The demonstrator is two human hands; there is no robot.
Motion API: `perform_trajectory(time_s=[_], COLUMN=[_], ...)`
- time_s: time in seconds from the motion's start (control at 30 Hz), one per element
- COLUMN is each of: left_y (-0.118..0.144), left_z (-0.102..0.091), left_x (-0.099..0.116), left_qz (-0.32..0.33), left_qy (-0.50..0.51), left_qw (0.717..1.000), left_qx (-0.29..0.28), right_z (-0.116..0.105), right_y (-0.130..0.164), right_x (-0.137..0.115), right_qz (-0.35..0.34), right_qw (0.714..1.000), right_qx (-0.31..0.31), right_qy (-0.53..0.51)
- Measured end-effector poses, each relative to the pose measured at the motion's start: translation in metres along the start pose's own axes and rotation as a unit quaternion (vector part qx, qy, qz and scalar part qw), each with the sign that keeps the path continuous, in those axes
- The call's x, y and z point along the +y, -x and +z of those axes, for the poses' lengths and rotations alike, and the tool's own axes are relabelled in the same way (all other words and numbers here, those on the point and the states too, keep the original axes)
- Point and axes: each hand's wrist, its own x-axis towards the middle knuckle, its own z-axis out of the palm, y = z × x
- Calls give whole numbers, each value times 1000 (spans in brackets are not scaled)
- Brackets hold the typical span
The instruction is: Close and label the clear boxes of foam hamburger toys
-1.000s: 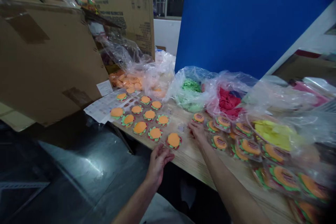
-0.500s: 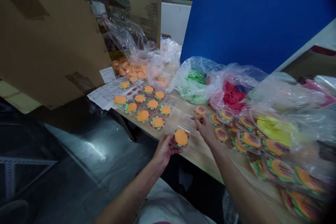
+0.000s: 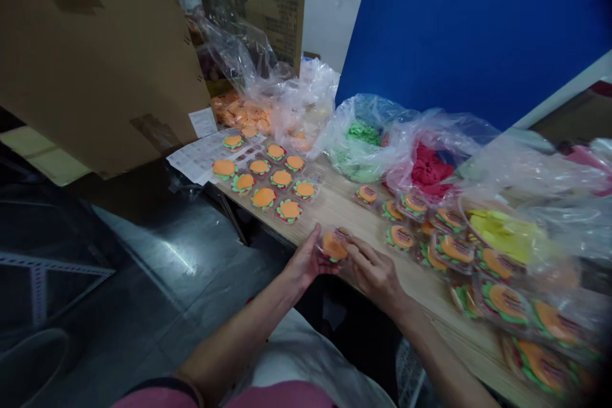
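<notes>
At the near edge of the worktop (image 3: 344,207), around 6 o'clock in view, both my hands meet on one burger-shaped foam piece (image 3: 333,246). Left hand (image 3: 306,262) grips it from the 9 o'clock side, fingers curled round its rim. Right hand (image 3: 375,273) pinches the 3 o'clock side, fingertips on what looks like a small sticker or tag; too blurred to be sure. Piece is held just above the wood, not resting. Step in hand looks like assembling or bagging this single piece. Next move probably calls for keeping it level and pressing squarely with the right fingers. Finished grid of burger pieces (image 3: 268,180) sits at 11 o'clock, bagged ones (image 3: 449,248) at 3 o'clock. Bags of green foam (image 3: 363,143), red foam (image 3: 430,172) and yellow foam (image 3: 502,236) line the back edge.
</notes>
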Motion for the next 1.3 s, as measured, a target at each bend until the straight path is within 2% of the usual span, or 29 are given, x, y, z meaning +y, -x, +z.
perform_trajectory(time_s=[0.13,0.2,0.23,0.27,0.33,0.4,0.47,0.7,0.83,0.9,1.0,1.17,1.23,1.3], left_y=[4,5,6,7,8,10,13,16,13,11,9,11,12,13], left_z=[5,7,8,8,10,13,17,32,34,32,30,29,29,29], left_x=[-4,-5,-6,-7,-10,-13,-16,-28,-34,-35,-34,-34,-36,-38], left_qz=[78,93,100,105,112,118,122,126,126,123,117,67,50,39], left_qy=[-64,-85,-98,-113,-143,-165,-185,-229,-246,-251,-264,-333,-356,-368], left_qw=[995,992,990,988,983,979,974,964,961,960,957,936,925,920], left_qx=[21,29,27,19,-6,-28,-39,-41,-27,-23,-25,-99,-121,-126], right_z=[2,2,2,3,3,3,2,2,2,-1,-11,-22,-21,-18], right_y=[15,18,18,18,16,14,14,31,36,37,37,30,28,28], right_x=[-12,-16,-17,-17,-15,-12,-10,-20,-24,-23,-16,-1,2,4], right_qz=[-7,44,99,171,319,407,436,485,517,525,523,471,457,459], right_qw=[999,995,987,971,913,856,823,770,709,686,681,730,738,733], right_qx=[-15,8,39,77,134,140,134,197,240,237,173,64,25,4], right_qy=[-31,-88,-118,-149,-218,-288,-337,-364,-415,-445,-483,-491,-496,-502])
